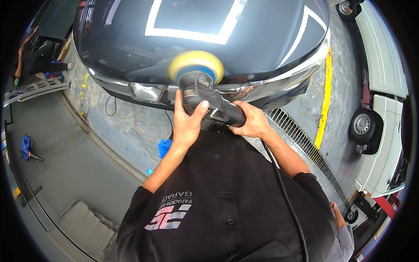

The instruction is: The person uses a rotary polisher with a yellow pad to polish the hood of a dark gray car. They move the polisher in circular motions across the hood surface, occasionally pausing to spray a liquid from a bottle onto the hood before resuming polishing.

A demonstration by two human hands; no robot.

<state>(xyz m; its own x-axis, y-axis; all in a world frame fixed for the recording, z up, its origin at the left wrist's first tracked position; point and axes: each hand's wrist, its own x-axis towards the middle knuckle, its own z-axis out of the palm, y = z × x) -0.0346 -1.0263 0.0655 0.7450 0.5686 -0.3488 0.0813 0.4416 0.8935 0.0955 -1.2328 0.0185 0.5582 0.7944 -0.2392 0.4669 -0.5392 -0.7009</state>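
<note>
A black corded polisher (205, 99) is held between my two hands, its yellow foam pad (196, 62) with a blue backing pressed against the dark glossy car panel (144, 54). The pad's edge is blurred. Around the polisher's head wraps my left hand (187, 122), thumb on top and fingers along its left side. My right hand (251, 121) grips the rear end of the body. From there the black cord (279, 183) runs over my right upper body. Below the panel sits a strip of chrome and lamp trim (148, 92).
A blue cloth (164, 147) and loose thin cables lie on the floor at left. A metal drain grate (301, 139) and a yellow line (325, 100) cross the floor at right. A white vehicle (379, 144) stands far right. Other people are at far left and lower right.
</note>
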